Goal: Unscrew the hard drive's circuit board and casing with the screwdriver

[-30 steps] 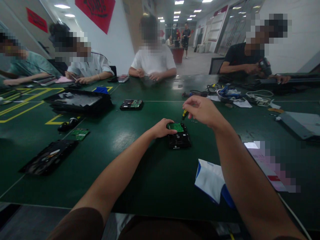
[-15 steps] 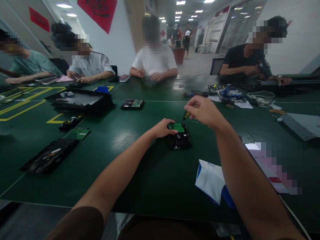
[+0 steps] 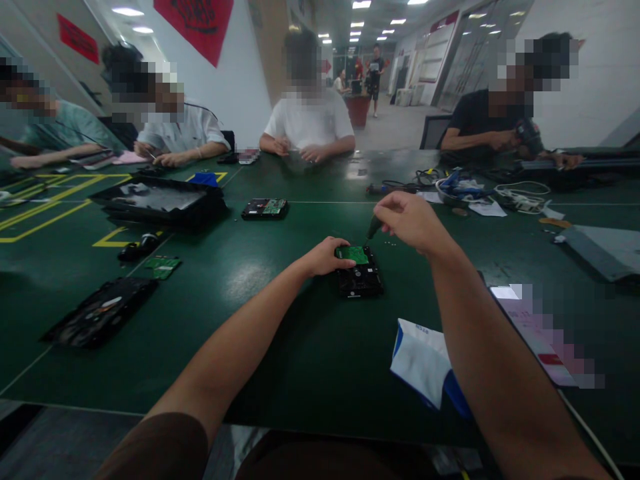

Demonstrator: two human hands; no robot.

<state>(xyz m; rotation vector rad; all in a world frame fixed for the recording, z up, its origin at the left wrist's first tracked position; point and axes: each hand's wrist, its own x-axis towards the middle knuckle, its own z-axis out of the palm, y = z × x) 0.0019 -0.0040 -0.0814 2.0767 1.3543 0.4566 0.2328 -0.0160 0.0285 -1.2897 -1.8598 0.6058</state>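
A black hard drive (image 3: 359, 283) lies flat on the green table, its green circuit board (image 3: 354, 254) facing up at the far end. My left hand (image 3: 327, 256) grips the drive's left side, with the thumb resting over the board. Above the drive's far right corner, my right hand (image 3: 404, 219) pinches the handle of a screwdriver (image 3: 373, 227). The tool tilts, its thin tip down at the board's edge; whether it sits in a screw is too small to tell. A few tiny screws (image 3: 390, 243) lie on the table just right of the drive.
Another hard drive (image 3: 265, 209) lies farther back. On the left are a black tray (image 3: 160, 200), a loose circuit board (image 3: 164, 267) and a black casing (image 3: 100, 312). A white-and-blue packet (image 3: 420, 360) lies near my right forearm. Cables (image 3: 463, 187) pile up at the back right. Several people sit across.
My right hand has shifted slightly to the right, and the screwdriver handle has turned in its fingers. My left hand and the hard drive stay where they were.
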